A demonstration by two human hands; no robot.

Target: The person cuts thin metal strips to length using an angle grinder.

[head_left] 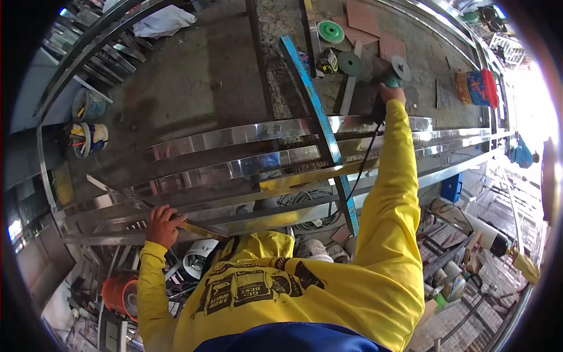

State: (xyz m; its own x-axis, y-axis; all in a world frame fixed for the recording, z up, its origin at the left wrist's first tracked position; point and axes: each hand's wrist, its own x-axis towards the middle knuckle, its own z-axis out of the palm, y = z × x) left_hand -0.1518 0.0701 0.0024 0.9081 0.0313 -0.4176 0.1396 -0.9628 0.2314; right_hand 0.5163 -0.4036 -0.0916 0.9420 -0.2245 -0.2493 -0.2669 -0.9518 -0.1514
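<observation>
My right hand (392,94) is stretched far forward and closed around an angle grinder (394,81), whose disc (401,68) points away from me. A black cord (368,154) runs from the grinder back toward my body. My left hand (164,226) is at the near left edge of the metal frame, fingers curled over a narrow metal bar (202,231) that slants across it. Several shiny metal tubes (234,134) lie crosswise between my hands. Over them lies a long blue marked straightedge (316,111).
Beyond the tubes lie a green disc (331,32), a dark grinding disc (350,63), a tape measure (328,60) and reddish-brown board pieces (359,23). A red-and-blue bucket (476,88) stands right. Tool-filled buckets (88,139) stand left; an orange bucket (120,296) is below.
</observation>
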